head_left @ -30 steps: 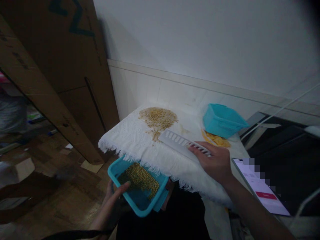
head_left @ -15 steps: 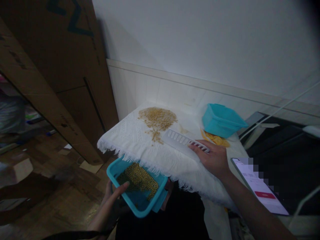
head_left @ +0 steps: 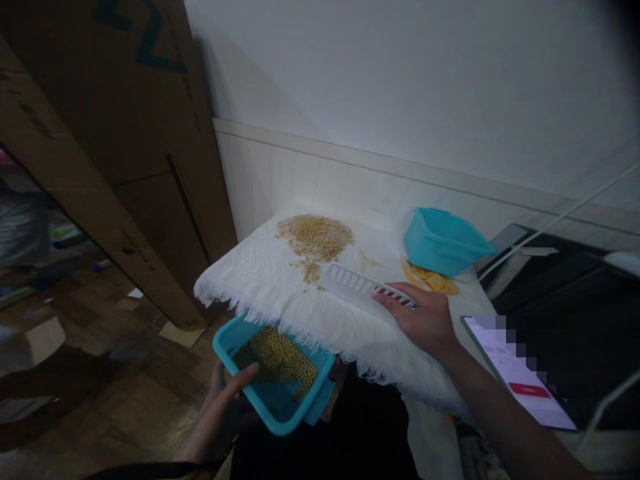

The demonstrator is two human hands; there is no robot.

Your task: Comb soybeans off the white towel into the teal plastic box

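Observation:
My left hand (head_left: 220, 410) grips a teal plastic tub (head_left: 275, 375) from below, thumb over its rim, holding it just under the table's front edge. The tub holds a heap of yellow beans (head_left: 277, 359). My right hand (head_left: 425, 319) is closed on a white slotted plastic scraper (head_left: 357, 285) that lies on a white fringed cloth (head_left: 280, 287). The scraper's far end sits beside a small cluster of beans, below a larger pile of beans (head_left: 315, 235) on the cloth.
A second teal tub (head_left: 443, 240) stands at the back right over some orange-yellow pieces (head_left: 433, 280). A phone (head_left: 517, 373) with a lit screen lies to the right. A tall cardboard box (head_left: 110, 140) leans at the left. A white cable (head_left: 560, 217) crosses the right side.
My right hand and the scraper have shifted slightly left toward the small bean cluster. My left hand and the tub have hardly moved.

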